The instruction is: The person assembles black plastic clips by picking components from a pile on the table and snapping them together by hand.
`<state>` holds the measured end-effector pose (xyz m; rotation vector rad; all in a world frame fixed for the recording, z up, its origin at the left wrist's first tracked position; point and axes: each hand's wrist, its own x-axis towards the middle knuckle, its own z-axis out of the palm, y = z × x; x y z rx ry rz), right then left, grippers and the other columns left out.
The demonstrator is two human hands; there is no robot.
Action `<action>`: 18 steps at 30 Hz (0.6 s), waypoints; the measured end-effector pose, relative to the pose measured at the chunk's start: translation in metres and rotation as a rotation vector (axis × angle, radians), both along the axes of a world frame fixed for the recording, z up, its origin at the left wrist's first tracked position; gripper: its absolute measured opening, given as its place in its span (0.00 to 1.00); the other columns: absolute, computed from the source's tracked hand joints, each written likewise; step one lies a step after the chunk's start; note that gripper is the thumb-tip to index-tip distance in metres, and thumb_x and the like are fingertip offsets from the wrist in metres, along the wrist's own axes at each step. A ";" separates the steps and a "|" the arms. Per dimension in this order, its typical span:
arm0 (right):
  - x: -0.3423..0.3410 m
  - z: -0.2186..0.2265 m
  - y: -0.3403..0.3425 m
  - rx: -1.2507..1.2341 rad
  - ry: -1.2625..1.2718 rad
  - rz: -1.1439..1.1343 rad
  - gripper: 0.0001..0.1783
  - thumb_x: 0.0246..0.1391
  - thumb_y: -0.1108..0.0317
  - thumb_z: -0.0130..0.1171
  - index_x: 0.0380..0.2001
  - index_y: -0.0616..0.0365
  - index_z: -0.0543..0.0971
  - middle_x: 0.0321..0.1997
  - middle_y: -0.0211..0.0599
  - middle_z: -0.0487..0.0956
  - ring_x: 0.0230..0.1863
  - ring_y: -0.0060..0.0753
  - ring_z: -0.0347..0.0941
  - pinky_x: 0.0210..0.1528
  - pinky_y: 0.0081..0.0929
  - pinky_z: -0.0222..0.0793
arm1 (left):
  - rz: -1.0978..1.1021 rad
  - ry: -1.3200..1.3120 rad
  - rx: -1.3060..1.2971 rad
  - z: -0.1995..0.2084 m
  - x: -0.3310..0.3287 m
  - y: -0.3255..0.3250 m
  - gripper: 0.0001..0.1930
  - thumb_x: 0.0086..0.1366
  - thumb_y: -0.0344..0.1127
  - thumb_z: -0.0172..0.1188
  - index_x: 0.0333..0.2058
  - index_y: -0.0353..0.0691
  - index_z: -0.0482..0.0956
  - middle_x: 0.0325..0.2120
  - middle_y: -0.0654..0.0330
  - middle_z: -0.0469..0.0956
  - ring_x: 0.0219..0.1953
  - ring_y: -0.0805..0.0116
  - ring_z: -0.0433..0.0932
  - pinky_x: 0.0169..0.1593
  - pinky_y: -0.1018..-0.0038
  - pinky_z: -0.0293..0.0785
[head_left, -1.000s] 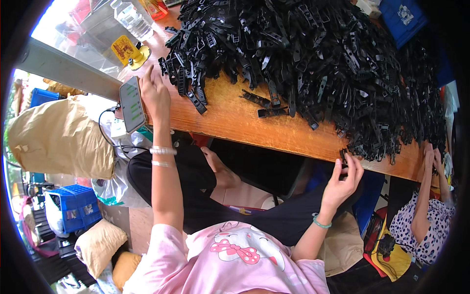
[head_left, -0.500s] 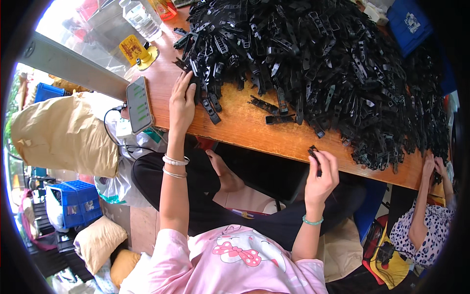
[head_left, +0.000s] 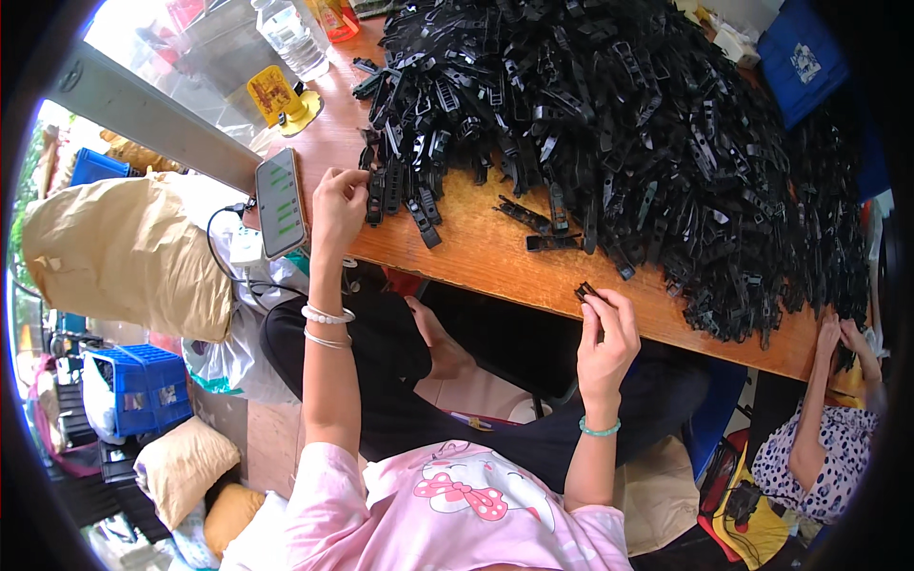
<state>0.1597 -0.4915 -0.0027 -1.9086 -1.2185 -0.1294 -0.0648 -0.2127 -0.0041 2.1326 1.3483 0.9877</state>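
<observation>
Black plastic clip (head_left: 585, 290): I see only its dark, narrow end, at three o'clock from centre, over the counter's (head_left: 476, 257) near edge; fingers hide the rest. The right hand (head_left: 607, 347) points toward twelve, its grip clamped on that clip. At ten o'clock the left hand (head_left: 341, 205) curls beside the clip pile (head_left: 590, 124), which the top border crops; I cannot tell whether its grip holds anything.

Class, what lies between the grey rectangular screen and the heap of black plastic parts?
The left hand, over the brown wooden tabletop, in the head view.
</observation>
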 end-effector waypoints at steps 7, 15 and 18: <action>-0.002 0.003 0.000 -0.023 0.057 -0.012 0.05 0.50 0.79 0.57 0.32 0.65 0.78 0.36 0.42 0.76 0.36 0.41 0.74 0.38 0.30 0.70 | 0.199 0.054 0.083 -0.001 -0.008 -0.005 0.09 0.53 0.28 0.59 0.35 0.38 0.82 0.28 0.54 0.73 0.28 0.61 0.74 0.36 0.70 0.70; 0.001 0.000 -0.001 0.007 0.029 0.016 0.06 0.49 0.78 0.58 0.33 0.64 0.78 0.37 0.42 0.75 0.35 0.43 0.74 0.36 0.33 0.70 | -0.023 0.254 0.267 0.013 0.007 -0.003 0.11 0.49 0.24 0.59 0.33 0.43 0.82 0.31 0.54 0.70 0.40 0.56 0.71 0.43 0.65 0.69; 0.003 -0.001 -0.002 0.021 0.023 0.020 0.06 0.49 0.78 0.58 0.33 0.65 0.77 0.37 0.42 0.75 0.34 0.42 0.74 0.35 0.32 0.70 | -0.122 0.375 0.304 0.022 0.010 0.006 0.08 0.49 0.24 0.60 0.31 0.36 0.81 0.32 0.53 0.71 0.38 0.55 0.72 0.44 0.65 0.68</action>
